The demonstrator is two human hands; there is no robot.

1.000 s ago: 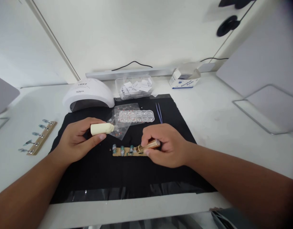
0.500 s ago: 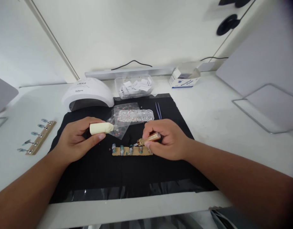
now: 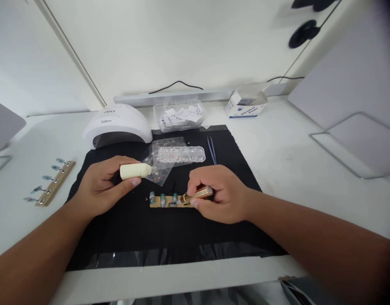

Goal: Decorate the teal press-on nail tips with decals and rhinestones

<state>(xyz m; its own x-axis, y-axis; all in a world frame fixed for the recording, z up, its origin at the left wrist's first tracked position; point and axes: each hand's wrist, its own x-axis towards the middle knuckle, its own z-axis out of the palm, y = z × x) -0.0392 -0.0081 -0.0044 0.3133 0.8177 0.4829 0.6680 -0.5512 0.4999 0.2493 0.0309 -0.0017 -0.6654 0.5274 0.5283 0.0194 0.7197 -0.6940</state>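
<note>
From my remote seat I see, left of centre, fingers of the left hand [image 3: 101,185] pinching a cream bottle [image 3: 133,170] (tipped sideways, neck rightward). Right of centre, the right hand [image 3: 222,193] pinches a gold-handled brush [image 3: 198,195], bristles at the third nail tip [image 3: 175,198] along a tan strip [image 3: 157,203] on the black mat [image 3: 156,231], lower centre.

This looks like a nail-art workstation; whether it belongs to a salon, a workshop or a home cannot be told. A white domed nail lamp [image 3: 122,122] stands at the far left corner of a black mat [image 3: 150,237] on a white table [image 3: 274,148]. Painted nail tips [image 3: 163,200] line 2 tan strips: the middle strip [image 3: 157,203] on the mat, the left strip [image 3: 58,184] on bare tabletop. Also telling are a clear compartment box [image 3: 195,155] of sparkling bits, tweezers [image 3: 212,151], a tub [image 3: 165,126] of white sachets [image 3: 185,115] and a carton [image 3: 246,111] printed "Alcohol Pads".
</note>
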